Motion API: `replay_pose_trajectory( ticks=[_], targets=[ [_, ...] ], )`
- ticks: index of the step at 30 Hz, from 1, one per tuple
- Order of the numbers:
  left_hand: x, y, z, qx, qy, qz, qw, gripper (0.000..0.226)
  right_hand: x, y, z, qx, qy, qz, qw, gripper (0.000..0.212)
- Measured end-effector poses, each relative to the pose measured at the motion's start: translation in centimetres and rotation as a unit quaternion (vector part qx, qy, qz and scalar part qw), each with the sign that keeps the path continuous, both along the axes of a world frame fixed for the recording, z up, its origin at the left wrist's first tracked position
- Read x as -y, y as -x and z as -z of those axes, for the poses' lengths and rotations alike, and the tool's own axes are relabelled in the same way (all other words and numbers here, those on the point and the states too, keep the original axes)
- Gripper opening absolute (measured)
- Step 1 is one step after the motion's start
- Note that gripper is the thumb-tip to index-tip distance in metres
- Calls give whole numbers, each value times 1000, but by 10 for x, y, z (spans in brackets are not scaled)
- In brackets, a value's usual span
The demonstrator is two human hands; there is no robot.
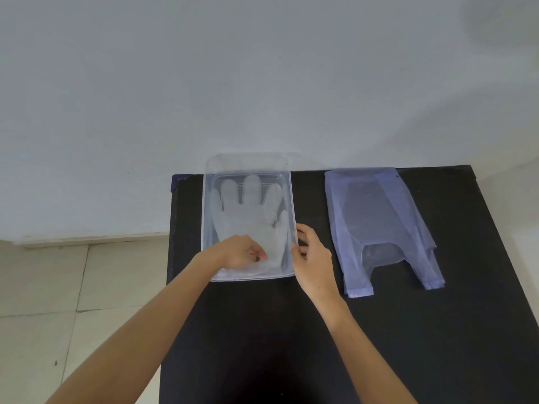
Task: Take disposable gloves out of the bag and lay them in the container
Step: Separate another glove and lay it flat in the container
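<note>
**Glove flat in the clear container, both hands at its near end**

The near part of the black worktop (408,345) ran out of the bottom of the view, and both forearms were cut off there too. The clear container's (294,205) far wall blended into the pale wall behind it, so its far rim was hard to trace. How many gloves lay stacked inside could not be told; one translucent glove (248,211) showed plainly, spread flat with its fingers pointing to the far end and its cuff near the person.

The left hand (237,253) reached into the container's near end, fingers curled together over the glove's cuff; whether it pinched the film or only pressed it could not be made out. The right hand (312,255) stood at the container's right near rim, fingers loosely bent against the edge, thumb side touching the wall.

To the right, well apart, the pale blue bag (379,223) lay flattened, handles toward the near side. Its contents were unclear through the film.
</note>
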State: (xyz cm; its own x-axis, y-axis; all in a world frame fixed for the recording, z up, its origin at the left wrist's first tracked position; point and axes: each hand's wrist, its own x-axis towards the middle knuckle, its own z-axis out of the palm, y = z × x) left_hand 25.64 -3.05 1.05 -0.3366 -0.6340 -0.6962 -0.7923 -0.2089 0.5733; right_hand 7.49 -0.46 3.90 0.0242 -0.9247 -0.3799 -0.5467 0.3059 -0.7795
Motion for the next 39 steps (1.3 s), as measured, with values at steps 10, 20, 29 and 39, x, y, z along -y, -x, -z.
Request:
replay_pose_trajectory(
  ticks=[10,20,29,39],
  targets=[
    [6,-9,-4,70,-16,37,997,34,0,0,2,-3,0,-2,1000,41],
    [2,-10,-2,78,-14,19,997,37,1,2,4,-1,-2,-6,1000,41],
    [3,24,-5,-2,19,-38,999,38,0,3,8,13,6,-1,1000,39],
    [-7,30,1,-22,111,-183,977,31,-1,4,12,31,1,3,1000,37]
  ],
)
